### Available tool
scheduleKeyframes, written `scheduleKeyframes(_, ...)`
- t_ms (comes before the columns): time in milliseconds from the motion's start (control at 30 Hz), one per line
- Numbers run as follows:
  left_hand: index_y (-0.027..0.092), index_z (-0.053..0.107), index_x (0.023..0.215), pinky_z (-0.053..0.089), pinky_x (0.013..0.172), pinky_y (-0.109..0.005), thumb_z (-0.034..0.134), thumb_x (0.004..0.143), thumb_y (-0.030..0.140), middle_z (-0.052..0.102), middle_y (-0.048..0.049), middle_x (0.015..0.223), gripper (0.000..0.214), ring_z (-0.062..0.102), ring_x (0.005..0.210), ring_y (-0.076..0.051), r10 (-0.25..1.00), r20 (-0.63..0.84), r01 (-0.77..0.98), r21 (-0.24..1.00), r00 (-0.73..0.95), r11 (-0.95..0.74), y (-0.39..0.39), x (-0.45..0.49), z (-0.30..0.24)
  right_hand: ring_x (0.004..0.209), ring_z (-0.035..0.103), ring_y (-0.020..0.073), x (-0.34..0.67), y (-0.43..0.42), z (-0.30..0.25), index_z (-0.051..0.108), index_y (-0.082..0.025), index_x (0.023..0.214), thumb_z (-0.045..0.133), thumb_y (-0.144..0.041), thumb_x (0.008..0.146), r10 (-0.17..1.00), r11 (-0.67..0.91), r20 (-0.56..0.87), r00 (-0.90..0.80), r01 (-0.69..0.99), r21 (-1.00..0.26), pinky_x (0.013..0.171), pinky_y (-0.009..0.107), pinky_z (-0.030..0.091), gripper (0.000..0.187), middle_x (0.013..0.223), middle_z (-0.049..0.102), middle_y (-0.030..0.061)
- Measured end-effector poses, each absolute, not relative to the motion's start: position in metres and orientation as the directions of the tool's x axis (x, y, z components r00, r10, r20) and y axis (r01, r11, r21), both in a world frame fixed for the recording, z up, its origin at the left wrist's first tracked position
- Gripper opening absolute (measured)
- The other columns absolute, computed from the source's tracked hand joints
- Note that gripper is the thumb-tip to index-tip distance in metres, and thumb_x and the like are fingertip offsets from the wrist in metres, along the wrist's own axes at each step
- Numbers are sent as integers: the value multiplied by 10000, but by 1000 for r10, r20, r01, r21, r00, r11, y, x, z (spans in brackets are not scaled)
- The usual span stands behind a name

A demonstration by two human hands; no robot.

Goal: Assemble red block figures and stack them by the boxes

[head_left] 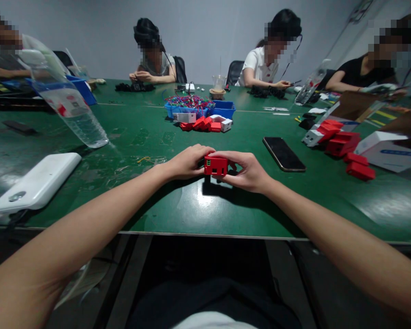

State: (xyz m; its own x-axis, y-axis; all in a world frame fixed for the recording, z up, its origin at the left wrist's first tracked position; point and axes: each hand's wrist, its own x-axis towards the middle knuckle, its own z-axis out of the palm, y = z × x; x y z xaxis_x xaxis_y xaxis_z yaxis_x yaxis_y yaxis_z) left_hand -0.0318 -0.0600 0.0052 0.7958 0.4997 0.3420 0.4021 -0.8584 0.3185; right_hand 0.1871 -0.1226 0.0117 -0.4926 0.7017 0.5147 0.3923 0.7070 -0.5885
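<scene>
Between my two hands, just above the green table (178,214), is a small red plastic housing (216,165). Its near face has small rectangular cut-outs and a green-marked slot at the left. My left hand (193,161) is closed on its left end, fingers over the far side. From the right, my right hand (248,171) pinches it with the thumb and fingers. Farther back lies a group of similar red housings (202,123) with white ones, in front of a blue bin (171,109) of coloured wires (192,103).
A phone (284,154) lies right of my hands, with more red housings (342,144) and white boxes (390,151) beyond. On the left are a white power bank (37,180) and a tilted water bottle (75,109). Several people sit across the table.
</scene>
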Motion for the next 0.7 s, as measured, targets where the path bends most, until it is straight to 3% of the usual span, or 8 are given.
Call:
scheduleKeyframes(233,163,537,1215,464,904,-391,616,823,304,650,-130,1167,424,585,1042,-254,505,329,407,323,798,-854,-61,-30,7,656,538,103,188,-122,10,647,-206,1214,708,-325,777,698,711,518,-494,393,-583,542,227,399,457,1081,713,54)
scheduleKeyframes(467,134,574,1157,464,894,-399,600,852,402,655,-142,1139,406,583,1007,-253,524,326,420,341,787,-841,-60,-32,6,582,479,86,187,-120,9,597,-172,1201,685,-327,798,708,705,576,-408,457,-543,529,219,384,440,840,672,22)
scheduleKeyframes(700,157,590,1129,449,930,-402,600,852,392,654,-127,1158,362,579,1037,-250,502,329,397,337,800,-854,-58,-32,7,605,490,93,188,-121,10,578,-178,1188,678,-278,797,664,745,600,-447,468,-476,557,226,410,416,862,666,23)
